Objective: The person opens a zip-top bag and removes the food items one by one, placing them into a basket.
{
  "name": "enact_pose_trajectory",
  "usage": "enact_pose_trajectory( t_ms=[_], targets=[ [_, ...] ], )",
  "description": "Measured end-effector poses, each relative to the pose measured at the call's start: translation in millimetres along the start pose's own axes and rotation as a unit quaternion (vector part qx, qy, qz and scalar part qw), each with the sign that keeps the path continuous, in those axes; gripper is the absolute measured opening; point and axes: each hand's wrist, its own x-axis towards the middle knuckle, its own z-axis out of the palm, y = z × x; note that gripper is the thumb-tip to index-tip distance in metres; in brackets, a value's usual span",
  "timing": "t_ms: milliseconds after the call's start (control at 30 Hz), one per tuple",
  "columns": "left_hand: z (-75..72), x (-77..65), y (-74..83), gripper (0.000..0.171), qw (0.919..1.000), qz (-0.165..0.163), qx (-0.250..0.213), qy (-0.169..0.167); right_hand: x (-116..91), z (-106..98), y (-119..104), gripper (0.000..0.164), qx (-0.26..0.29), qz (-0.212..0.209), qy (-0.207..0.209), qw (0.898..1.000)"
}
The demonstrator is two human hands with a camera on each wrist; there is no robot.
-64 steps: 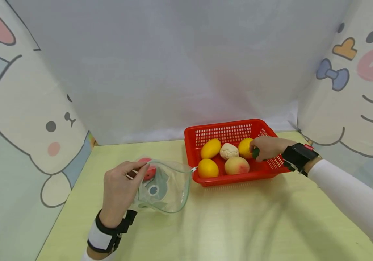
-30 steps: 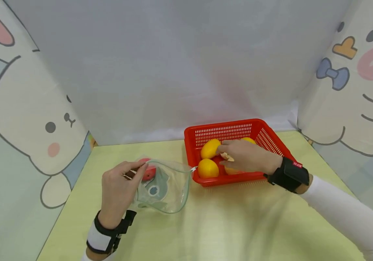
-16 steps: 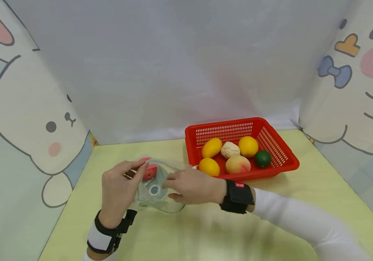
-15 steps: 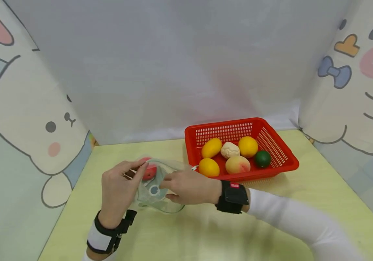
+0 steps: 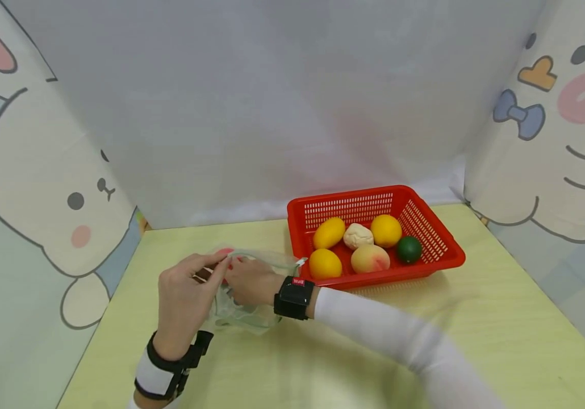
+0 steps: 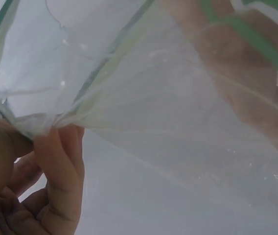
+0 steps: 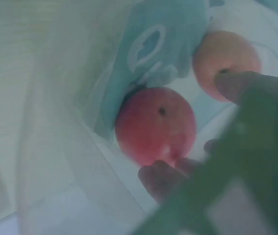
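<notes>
My left hand (image 5: 186, 295) pinches the rim of a clear plastic zip bag (image 5: 243, 325) with green edging, between thumb and fingertips. My right hand (image 5: 251, 282) reaches inside the bag, its wrist at the mouth. In the right wrist view a red apple (image 7: 153, 122) and a paler pinkish-orange fruit (image 7: 222, 56) lie in the bag beside a pale blue printed pattern. Right fingertips (image 7: 158, 178) are right at the red apple, while the thumb overlaps the paler fruit. In the left wrist view, the bag's film stretches in front of the right hand.
A red basket (image 5: 374, 279) stands right of the bag. It holds a yellow mango (image 5: 329, 233), orange-yellow round fruits (image 5: 325, 264), a whitish lumpy item (image 5: 358, 236), a peach (image 5: 370, 259) and a dark green fruit (image 5: 409, 250). Printed cartoon walls (image 5: 93, 68) enclose the table (image 5: 374, 341).
My right hand has left the dark green fruit in the basket, passed over the other fruit and moved left into the bag. My left hand keeps its pinch on the rim.
</notes>
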Motion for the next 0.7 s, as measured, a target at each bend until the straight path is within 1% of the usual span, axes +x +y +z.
enact_pose_trajectory(
  t_ms=[67, 100, 167, 200, 300, 333, 400, 500, 567, 700],
  targets=[
    [-0.4, -0.3, 0.0, 0.014, 1.0000, -0.001, 0.003, -0.001, 6, 3, -4, 0.066, -0.032, 0.010, -0.003, 0.999],
    [-0.5, -0.4, 0.0, 0.014, 1.0000, -0.001, 0.004, 0.000, 9, 5, -6, 0.064, -0.045, 0.011, 0.004, 0.999],
    [-0.4, -0.6, 0.1, 0.013, 1.0000, -0.001, 0.005, 0.003, 12, 9, -8, 0.059, -0.064, 0.007, 0.026, 0.998],
    [-0.1, -0.7, 0.2, 0.014, 1.0000, 0.000, 0.004, 0.004, 12, 11, -9, 0.057, -0.071, 0.002, 0.045, 0.996],
    [1.6, -1.0, 1.4, 0.015, 1.0000, 0.002, -0.005, 0.004, 14, 17, -9, 0.050, -0.075, -0.008, 0.087, 0.993],
    [2.2, -1.1, 2.1, 0.016, 0.9999, 0.003, -0.009, 0.002, 15, 19, -8, 0.047, -0.078, -0.008, 0.096, 0.992],
    [3.5, -1.3, 3.5, 0.016, 0.9999, 0.003, -0.016, -0.002, 18, 22, -7, 0.041, -0.089, -0.009, 0.100, 0.991],
    [4.2, -1.2, 5.3, 0.015, 0.9997, 0.004, -0.024, -0.005, 28, 23, -5, 0.035, -0.109, -0.006, 0.067, 0.992],
    [4.4, -0.7, 5.8, 0.015, 0.9996, 0.004, -0.026, -0.006, 35, 22, -5, 0.034, -0.127, -0.004, 0.034, 0.991],
    [3.9, 0.4, 5.8, 0.015, 0.9996, 0.009, -0.026, -0.006, 46, 20, -4, 0.033, -0.112, 0.015, -0.019, 0.993]
  ],
)
